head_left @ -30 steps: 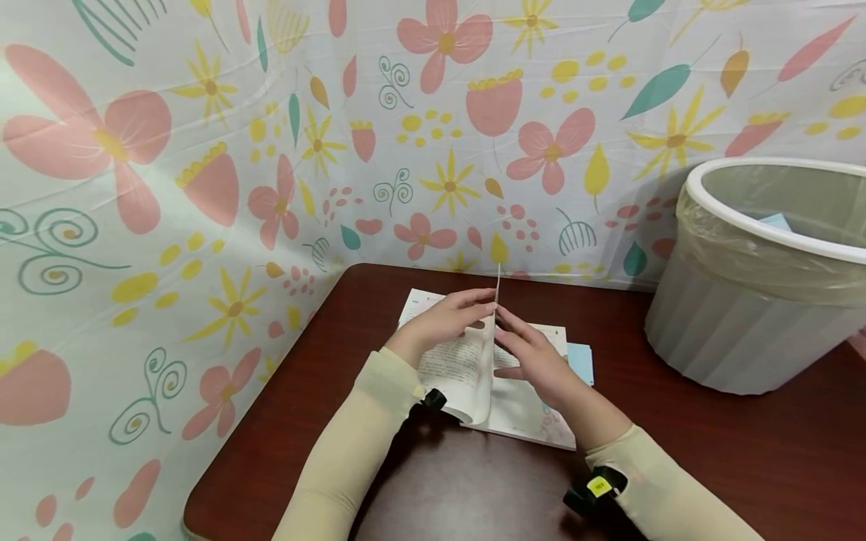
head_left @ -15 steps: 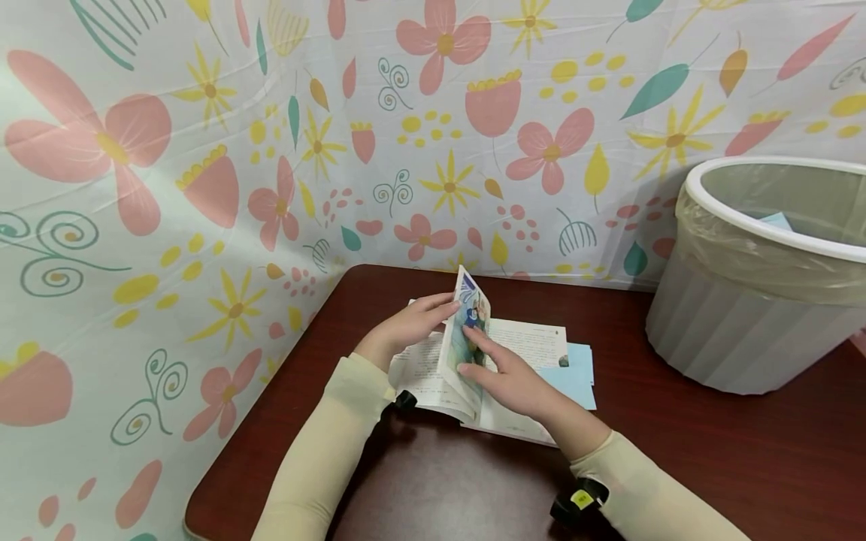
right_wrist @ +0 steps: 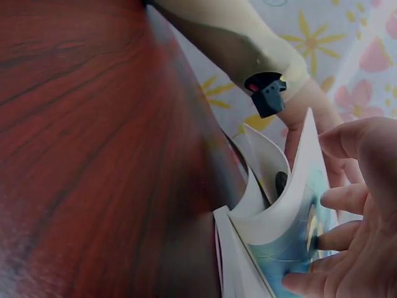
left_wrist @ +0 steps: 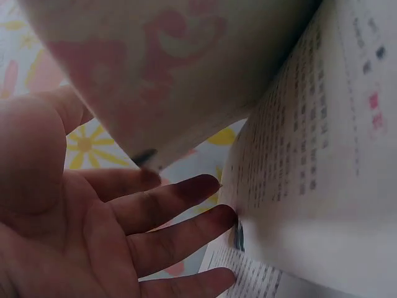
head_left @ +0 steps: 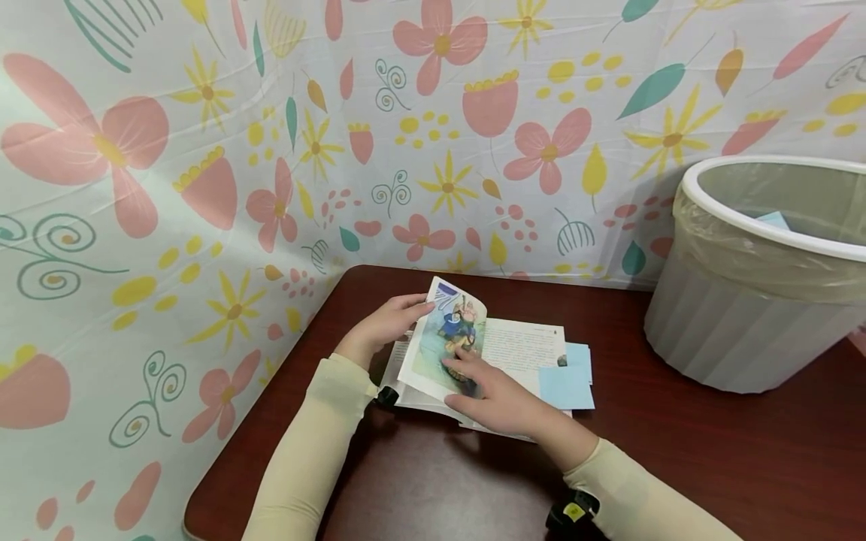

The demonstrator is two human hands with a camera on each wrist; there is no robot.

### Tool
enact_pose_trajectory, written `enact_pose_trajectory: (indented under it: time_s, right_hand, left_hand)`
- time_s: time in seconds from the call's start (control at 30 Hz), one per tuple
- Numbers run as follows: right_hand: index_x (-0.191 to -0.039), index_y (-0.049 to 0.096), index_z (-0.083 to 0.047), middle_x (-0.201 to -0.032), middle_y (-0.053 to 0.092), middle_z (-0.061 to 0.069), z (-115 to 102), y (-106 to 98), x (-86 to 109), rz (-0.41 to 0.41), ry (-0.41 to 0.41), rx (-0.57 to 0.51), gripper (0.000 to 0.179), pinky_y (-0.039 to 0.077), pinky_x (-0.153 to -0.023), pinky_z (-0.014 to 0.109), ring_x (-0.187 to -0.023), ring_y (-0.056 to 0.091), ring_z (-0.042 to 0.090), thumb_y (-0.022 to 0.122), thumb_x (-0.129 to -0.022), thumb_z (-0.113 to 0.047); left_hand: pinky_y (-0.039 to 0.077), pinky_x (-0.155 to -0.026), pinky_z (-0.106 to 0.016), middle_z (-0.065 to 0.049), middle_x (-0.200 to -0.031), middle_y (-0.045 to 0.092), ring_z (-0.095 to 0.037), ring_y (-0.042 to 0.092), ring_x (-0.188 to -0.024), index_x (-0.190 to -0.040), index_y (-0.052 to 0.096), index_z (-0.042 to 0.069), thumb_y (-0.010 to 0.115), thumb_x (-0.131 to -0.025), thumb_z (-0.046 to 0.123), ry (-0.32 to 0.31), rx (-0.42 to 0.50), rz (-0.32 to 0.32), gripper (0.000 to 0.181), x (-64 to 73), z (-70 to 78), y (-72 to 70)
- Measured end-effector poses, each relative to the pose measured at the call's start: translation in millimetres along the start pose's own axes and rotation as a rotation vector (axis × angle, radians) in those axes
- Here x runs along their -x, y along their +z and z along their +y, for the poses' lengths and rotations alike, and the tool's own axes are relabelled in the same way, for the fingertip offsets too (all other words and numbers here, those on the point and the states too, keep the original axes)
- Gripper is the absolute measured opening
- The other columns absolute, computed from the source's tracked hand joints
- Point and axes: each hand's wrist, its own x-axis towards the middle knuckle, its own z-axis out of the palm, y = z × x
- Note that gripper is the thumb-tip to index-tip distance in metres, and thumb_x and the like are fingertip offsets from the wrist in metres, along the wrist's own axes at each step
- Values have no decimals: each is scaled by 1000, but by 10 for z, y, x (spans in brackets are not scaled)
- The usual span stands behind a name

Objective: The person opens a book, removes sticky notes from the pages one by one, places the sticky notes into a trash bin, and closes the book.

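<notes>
An open book point(head_left: 521, 346) lies on the dark wooden table, with one page point(head_left: 440, 338) raised and leaning left. That page carries a coloured picture; the left wrist view shows a pinkish print on its underside. My left hand point(head_left: 382, 327) is at the page's outer edge, fingers extended beneath it and thumb partly hidden behind the sheet. My right hand point(head_left: 501, 394) touches the picture side with its extended fingers point(right_wrist: 338, 239). Light-blue paper slips point(head_left: 567, 387) stick out from the book's right side.
A grey wastebasket point(head_left: 731, 323) with a white rim and a plastic liner stands on the right of the table point(head_left: 643, 451). A light-blue paper point(head_left: 773, 219) shows inside it. A flower-patterned curtain point(head_left: 541, 90) hangs behind and to the left.
The raised page has swung from nearly upright over to the left, bringing its picture into view. Both hands have moved left with it. More of the blue slips now shows.
</notes>
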Motion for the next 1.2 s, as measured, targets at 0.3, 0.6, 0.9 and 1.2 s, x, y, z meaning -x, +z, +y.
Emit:
enact_pose_trajectory:
  time_s: [0.3,0.6,0.9,1.2]
  right_hand:
    - [-146,59,-14,-163,40,17,0,47,19,-91,-102,68,52,27,-122,66,-158,20,45,62,-101,-40]
    - [-140,65,-14,-156,52,8,66,84,-12,-147,-104,91,46,27,-122,64,-158,19,42,63,-100,-38]
    - [-138,66,-16,-154,55,10,123,65,-41,-167,-70,125,46,34,-119,62,-156,30,38,63,-100,-40]
    - [-124,73,-14,-149,60,5,107,59,-50,-226,-88,86,34,31,-121,62,-158,24,38,62,-101,-36]
  left_hand:
    - [45,-111,-61,-8,-159,47,-37,53,-139,-164,31,19,54,-102,58,-67,8,55,76,-58,-117,-68]
    - [45,-109,-64,-9,-162,44,-38,56,-137,-162,34,22,54,-103,56,-86,-62,64,71,-72,-223,-81]
    - [49,-106,-62,-10,-163,43,-37,52,-141,-162,35,26,56,-102,56,-51,-119,15,70,-65,-166,44]
    - [45,-114,-55,-8,-161,46,-30,51,-143,-161,38,25,55,-103,52,114,-235,-90,66,-99,-170,150]
